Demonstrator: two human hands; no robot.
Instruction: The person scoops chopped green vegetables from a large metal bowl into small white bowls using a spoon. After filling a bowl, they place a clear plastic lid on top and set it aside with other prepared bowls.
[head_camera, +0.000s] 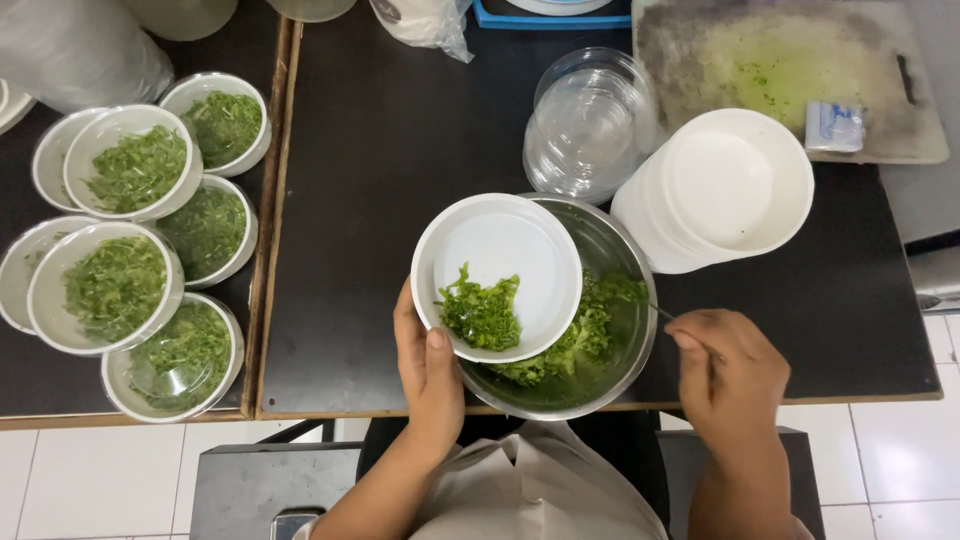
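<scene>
My left hand grips a white bowl by its near rim, tilted over a steel mixing bowl. A small heap of chopped greens lies in the white bowl's near side. More chopped greens fill the bottom of the steel bowl. My right hand is closed on a thin metal utensil whose end reaches into the steel bowl; its tip is hidden among the greens.
A stack of empty white bowls and clear plastic lids stand behind the steel bowl. A stained cutting board lies at the back right. Several filled bowls of greens are stacked on the left table.
</scene>
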